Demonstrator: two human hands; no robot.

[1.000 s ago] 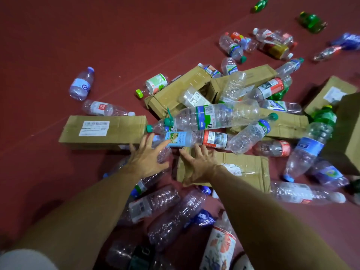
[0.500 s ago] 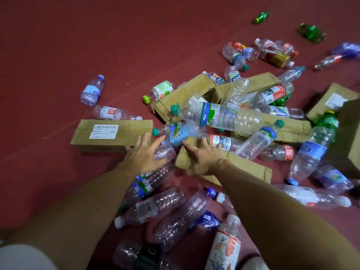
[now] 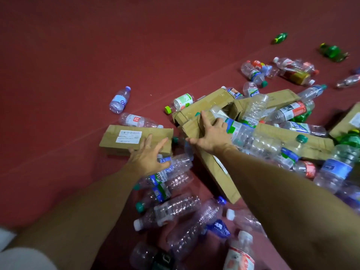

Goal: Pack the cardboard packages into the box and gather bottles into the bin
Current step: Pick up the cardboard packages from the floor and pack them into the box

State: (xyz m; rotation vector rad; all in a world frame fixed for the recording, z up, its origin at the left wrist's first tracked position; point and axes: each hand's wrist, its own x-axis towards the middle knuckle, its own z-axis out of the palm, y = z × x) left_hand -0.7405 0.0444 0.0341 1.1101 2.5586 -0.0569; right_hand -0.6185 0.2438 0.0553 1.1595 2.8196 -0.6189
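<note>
Both hands are out over the heap on the red floor [image 3: 78, 75]. The left hand [image 3: 148, 155] is wide, fingers fanned, its fingertips over the near right corner of a flat package [image 3: 124, 140] with a white label; whether they touch it I cannot tell. Its palm hovers above clear bottles [image 3: 175, 209] lying just beneath the wrist. The right hand [image 3: 211, 134] is wide too, fingers spread flat on the upper end of a long tilted package [image 3: 224, 182], thumb stretched out to that package's left edge. The package slopes down toward the person, its low end among the bottles. Just beside that hand lies a big clear bottle [image 3: 253, 141] with a green and blue label, and more packages [image 3: 206, 106] lie beyond. Well off to the left, alone on the floor, sits a small purple-capped bottle [image 3: 119, 99].
</note>
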